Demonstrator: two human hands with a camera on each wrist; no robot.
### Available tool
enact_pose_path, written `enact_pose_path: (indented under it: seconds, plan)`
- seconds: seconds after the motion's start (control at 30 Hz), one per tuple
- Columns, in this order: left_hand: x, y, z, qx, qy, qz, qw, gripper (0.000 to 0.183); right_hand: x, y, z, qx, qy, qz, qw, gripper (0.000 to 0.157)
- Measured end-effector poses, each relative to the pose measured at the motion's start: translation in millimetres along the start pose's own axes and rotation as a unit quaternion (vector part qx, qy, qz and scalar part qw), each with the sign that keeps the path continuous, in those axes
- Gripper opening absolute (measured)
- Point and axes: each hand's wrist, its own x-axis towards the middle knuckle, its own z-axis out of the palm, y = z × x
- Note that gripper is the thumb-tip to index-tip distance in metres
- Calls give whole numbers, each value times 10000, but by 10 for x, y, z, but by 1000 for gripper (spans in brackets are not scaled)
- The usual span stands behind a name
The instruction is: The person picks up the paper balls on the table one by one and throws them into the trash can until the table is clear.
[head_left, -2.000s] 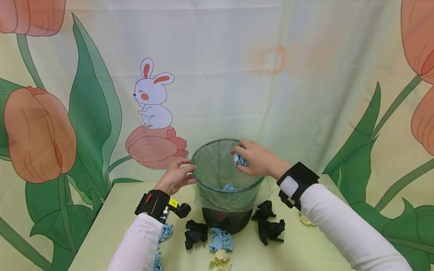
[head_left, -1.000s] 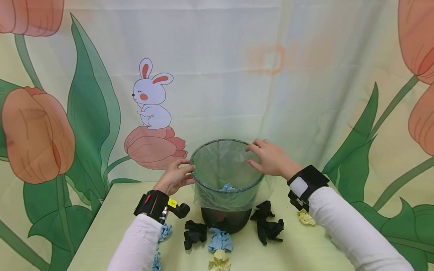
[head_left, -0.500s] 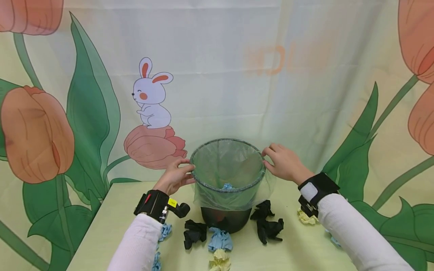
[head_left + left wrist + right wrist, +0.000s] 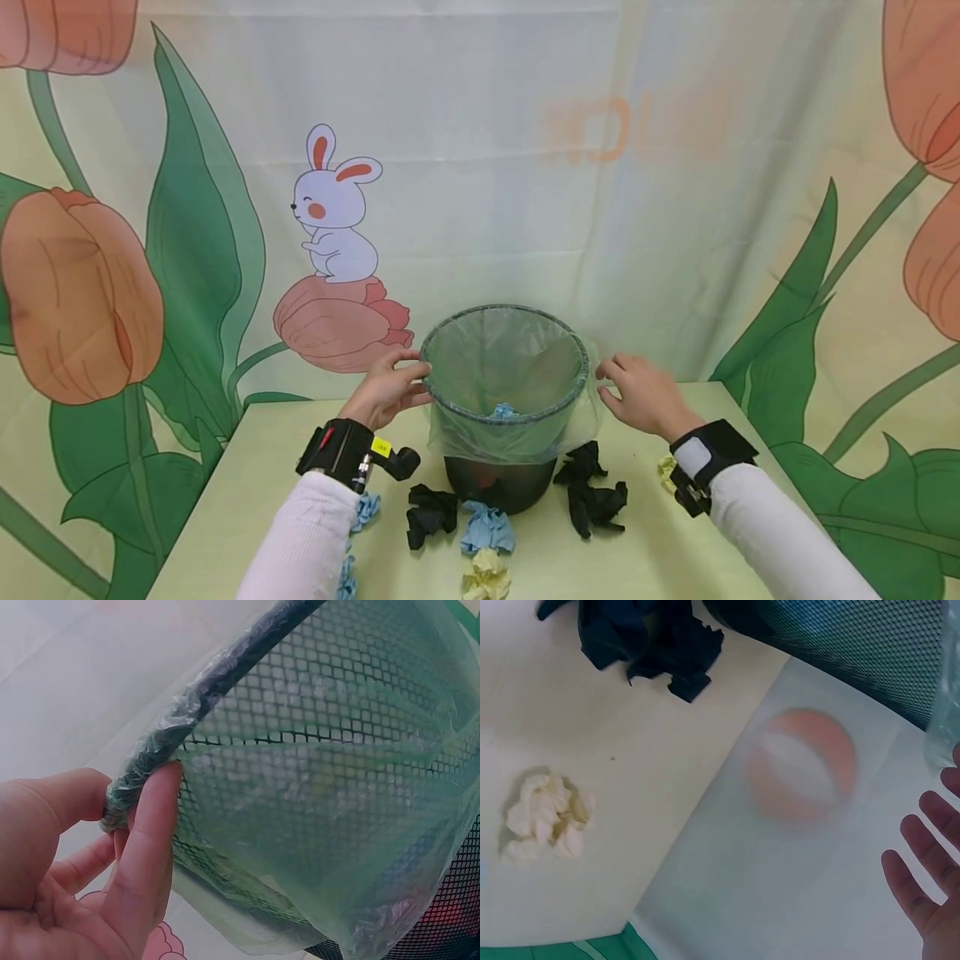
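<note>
A black mesh wastebasket (image 4: 498, 483), lined with a thin green bag (image 4: 487, 442), stands upright on the table. My left hand (image 4: 386, 390) pinches its bag-covered rim on the left; the left wrist view shows thumb and fingers on either side of the rim (image 4: 154, 754). Just right of the basket, my right hand (image 4: 641, 392) is in the air, holding nothing. Its fingers (image 4: 919, 844) look spread and relaxed in the right wrist view, close to the bag's overhang. Through the bag a crumpled blue paper ball (image 4: 504, 411) shows inside the basket.
Crumpled papers lie around the basket: a black one (image 4: 431, 515) front left, a blue one (image 4: 487, 527) and a yellow one (image 4: 487, 575) in front, black ones (image 4: 597, 507) at right. Another yellow ball (image 4: 666, 473) sits farther right. A printed curtain (image 4: 480, 192) hangs behind the table.
My right hand let go of a blue paper ball over the basket, then moved right and down past the rim. My left hand stays at the left rim.
</note>
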Motion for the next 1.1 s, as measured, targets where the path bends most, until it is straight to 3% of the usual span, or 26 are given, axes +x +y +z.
enact_pose_path:
  seconds: [0.37,0.77,0.97,1.1]
  plan:
    - [-7,15,-1,11,-12,-13,10000,48,-289,-71,351,19,-206,84,9997,17]
    - [-8,16,-1,-2,3,-4,10000,48,-610,-264,768,91,-666,158,9976,35]
    - [-6,10,3,51,25,-13,10000,47,-741,-327,909,210,-556,-76,9982,36]
    - [-5,-1,2,73,44,-14,10000,47,-829,-371,1007,271,-719,-27,9970,38]
